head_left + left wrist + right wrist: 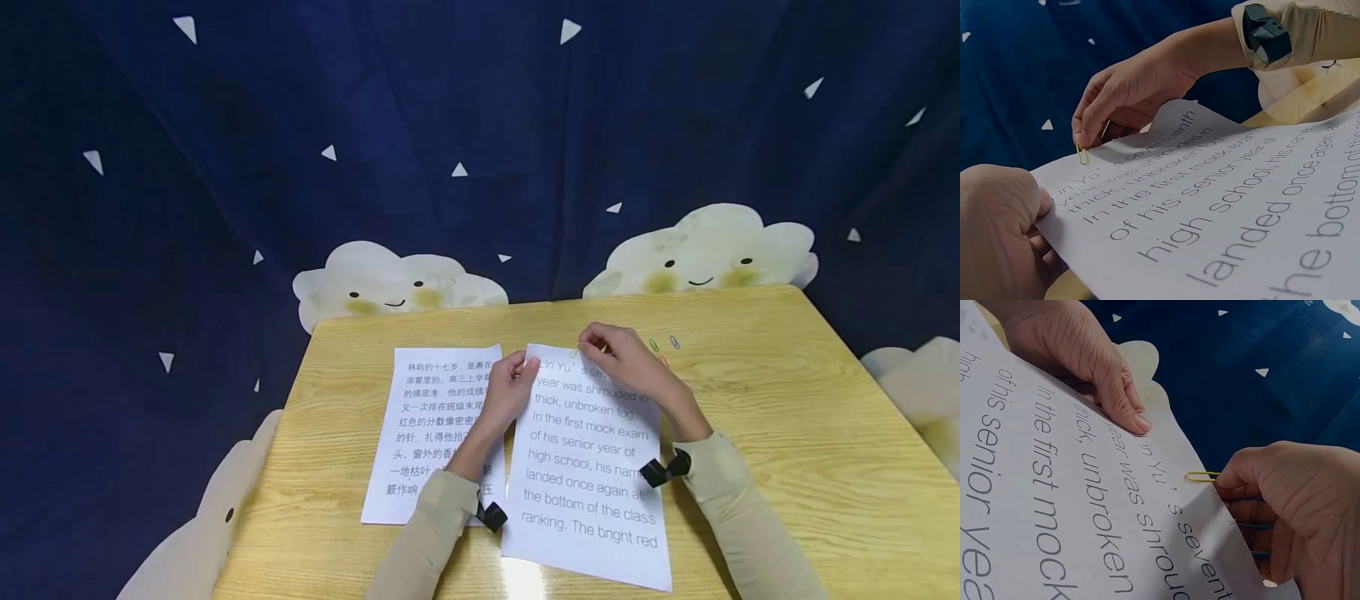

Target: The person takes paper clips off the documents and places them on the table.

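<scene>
My left hand (512, 387) grips the upper left edge of a printed English sheet (585, 500), its thumb on top and fingers beneath. A yellow paper clip (1200, 477) lies over the sheet's top edge, between the words of the first line. My right hand (618, 358) pinches the outer end of that clip between thumb and forefinger. In the left wrist view the yellow clip (1082, 154) stands at the paper's edge under the right fingertips. The sheet's top is raised and bends near the right hand.
To the left, a sheet with Chinese text (427, 417) lies on the wooden table (780, 400), partly under my left forearm. Beyond my right hand lie a green paper clip (654, 345), a purple one (674, 342) and a red one (664, 362). A dark blue curtain (450, 100) hangs behind.
</scene>
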Motion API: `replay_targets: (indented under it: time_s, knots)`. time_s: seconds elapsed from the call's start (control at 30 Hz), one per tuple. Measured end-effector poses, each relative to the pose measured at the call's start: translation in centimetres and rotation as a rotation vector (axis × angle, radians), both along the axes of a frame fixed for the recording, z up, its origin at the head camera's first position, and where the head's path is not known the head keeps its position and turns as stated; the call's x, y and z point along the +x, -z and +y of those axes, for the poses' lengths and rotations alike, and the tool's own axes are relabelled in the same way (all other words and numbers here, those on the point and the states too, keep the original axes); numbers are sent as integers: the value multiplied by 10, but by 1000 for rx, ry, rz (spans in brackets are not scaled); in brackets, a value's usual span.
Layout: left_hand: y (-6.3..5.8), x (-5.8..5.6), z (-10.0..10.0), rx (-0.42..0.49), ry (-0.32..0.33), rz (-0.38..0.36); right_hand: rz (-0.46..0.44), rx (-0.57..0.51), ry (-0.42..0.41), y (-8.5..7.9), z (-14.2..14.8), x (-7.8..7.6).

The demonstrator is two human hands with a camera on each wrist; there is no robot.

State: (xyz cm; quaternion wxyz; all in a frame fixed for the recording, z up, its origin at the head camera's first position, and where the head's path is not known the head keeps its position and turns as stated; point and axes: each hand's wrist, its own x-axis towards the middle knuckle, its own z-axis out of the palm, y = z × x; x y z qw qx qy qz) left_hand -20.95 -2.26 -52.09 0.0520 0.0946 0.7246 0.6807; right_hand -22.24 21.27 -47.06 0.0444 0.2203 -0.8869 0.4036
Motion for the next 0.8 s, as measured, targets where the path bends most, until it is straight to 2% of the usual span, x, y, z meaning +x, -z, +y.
replay_targets:
  time_s: [0.3, 0.53, 0.8]
  knots:
    - [-3, 0, 0, -6, -24, -13, 0, -1, 2, -2, -2, 1]
    - [-3, 0, 1, -19, -24, 25, 15, 5, -3, -3, -1, 1]
    - [-2, 1, 1, 6, -34, 19, 31, 9, -9, -4, 0, 1]
